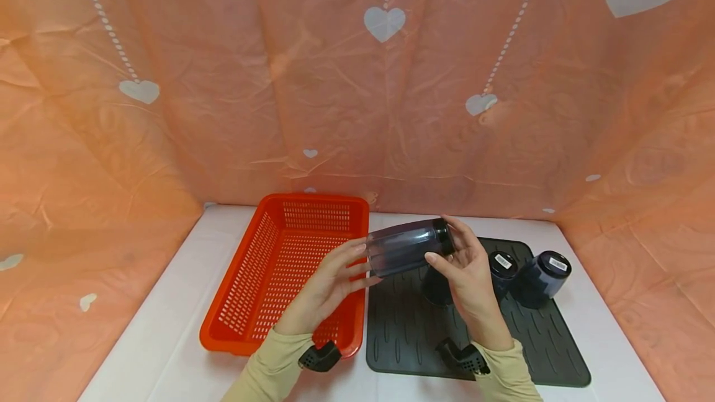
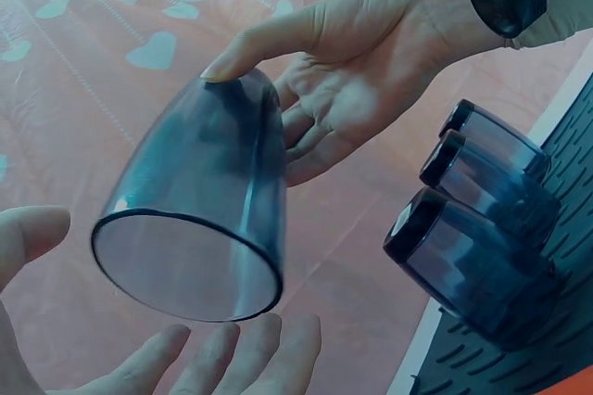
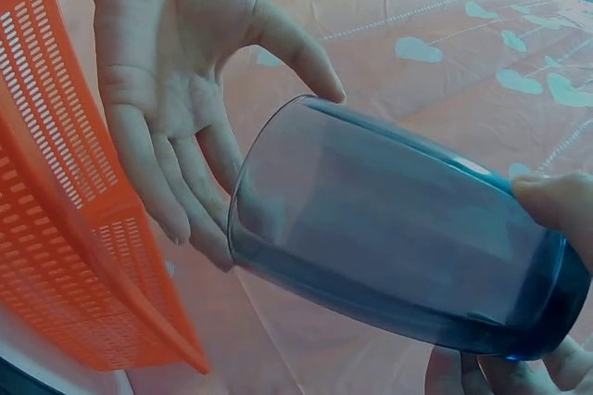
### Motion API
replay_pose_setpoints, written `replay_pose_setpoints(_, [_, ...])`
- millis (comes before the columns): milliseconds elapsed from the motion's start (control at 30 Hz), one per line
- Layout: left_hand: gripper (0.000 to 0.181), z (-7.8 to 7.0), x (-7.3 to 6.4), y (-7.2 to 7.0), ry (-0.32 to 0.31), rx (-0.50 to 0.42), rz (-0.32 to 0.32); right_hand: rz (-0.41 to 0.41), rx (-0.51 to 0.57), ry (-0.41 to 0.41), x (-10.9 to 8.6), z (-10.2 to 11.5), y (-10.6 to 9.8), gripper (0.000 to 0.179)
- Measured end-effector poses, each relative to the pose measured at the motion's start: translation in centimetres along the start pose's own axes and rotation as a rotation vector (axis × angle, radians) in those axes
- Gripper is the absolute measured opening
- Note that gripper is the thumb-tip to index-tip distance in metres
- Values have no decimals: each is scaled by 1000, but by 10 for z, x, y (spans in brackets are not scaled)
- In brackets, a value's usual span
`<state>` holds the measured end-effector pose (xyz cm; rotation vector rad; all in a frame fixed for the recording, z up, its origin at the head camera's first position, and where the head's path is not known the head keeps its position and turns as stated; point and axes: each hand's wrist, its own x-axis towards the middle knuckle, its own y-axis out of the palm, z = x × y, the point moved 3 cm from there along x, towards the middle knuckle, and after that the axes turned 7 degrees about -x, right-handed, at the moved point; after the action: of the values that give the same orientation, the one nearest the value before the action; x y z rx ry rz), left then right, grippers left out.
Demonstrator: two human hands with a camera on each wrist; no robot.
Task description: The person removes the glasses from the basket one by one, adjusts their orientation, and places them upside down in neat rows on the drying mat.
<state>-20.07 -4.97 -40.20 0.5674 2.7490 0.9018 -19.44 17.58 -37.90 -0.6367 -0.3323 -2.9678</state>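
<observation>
A smoky-blue drinking glass [image 1: 403, 249] is held on its side above the mat's far left part, its mouth toward the left. My right hand [image 1: 470, 278] grips it around the thick dark base, thumb on the near side. At the rim, my left hand [image 1: 329, 284] spreads its fingers, thumb and fingertips right beside the mouth; the left wrist view shows them uncurled around the opening. Three similar glasses stand upside down on the dark ribbed mat [image 1: 402, 343]: one glass [image 1: 436, 288] partly behind my right hand, a middle glass [image 1: 503, 265] and a right-hand glass [image 1: 540, 279].
A red-orange plastic basket [image 1: 223, 306] with slotted walls stands left of the mat on the white table [image 1: 162, 334]. Its bottom shows nothing lying in it. An orange sheet with pale hearts [image 1: 385, 110] hangs behind the table and along both sides.
</observation>
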Motion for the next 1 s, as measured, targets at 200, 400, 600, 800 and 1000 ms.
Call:
replay_pose_setpoints(200, [46,-5,-2,-3,14,30,-23,-15,-36,9,1,3,-2,68])
replay_pose_setpoints(400, [53,-13,-4,-9,25,84,-13,-32,-72,5,1,5,-4,69])
replay_pose_setpoints(600, [54,-21,-6,-18,47,107,-35,-31,-130,-19,0,4,-5,69])
replay_pose_setpoints(800, [50,-24,-8,-28,74,84,-40,-34,-222,-48,0,1,-4,72])
replay_pose_setpoints(1000, [48,-28,-10,-36,94,68,-74,-47,-333,-67,1,-6,-3,75])
